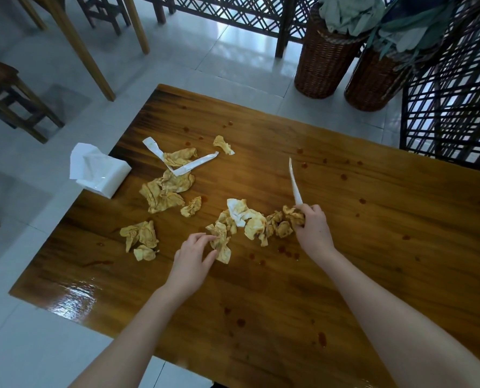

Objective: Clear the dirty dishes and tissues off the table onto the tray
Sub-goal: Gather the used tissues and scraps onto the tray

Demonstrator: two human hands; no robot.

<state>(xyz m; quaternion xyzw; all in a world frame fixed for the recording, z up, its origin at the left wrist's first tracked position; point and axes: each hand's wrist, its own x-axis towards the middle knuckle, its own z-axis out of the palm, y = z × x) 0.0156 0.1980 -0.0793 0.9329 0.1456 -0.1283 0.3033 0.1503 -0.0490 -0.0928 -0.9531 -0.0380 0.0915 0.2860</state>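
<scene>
Held tissue: my left hand [194,256] pinches one crumpled, sauce-stained held tissue [222,245] between thumb and fingertips. It lies on the wooden table [373,247] near the middle, long axis running from far-left to near-right.
Paper strip: my right hand [314,225] is curled round the near end of a white paper strip [294,183]. Its long axis runs away from me, and the free end points at the far edge, leaning slightly left.
Wad: the same fingers also bunch a stained wad [295,217] against the tabletop.
Middle clump [254,226]: between my hands, touching and overlapping; roughly five tissues, one mostly white. The edges merge, so I cannot count exactly.
Left clump [160,197]: farther left, about three tissues with one small ball just beside them.
Near-left pair [140,235]: two tissues lying close together.
Far single [223,144]: one small tissue, apart from the rest.
Crossed strips [189,166]: two more white strips meeting in a V over a stained tissue, arms opening toward the far side. That makes three strips in all.
Tissue pack [101,175]: one, overhanging the table's left edge, a white sheet sticking up.
Sauce spots [344,177]: many, scattered across the wood.
Wicker baskets [324,60]: two, on the floor beyond the far corner.
</scene>
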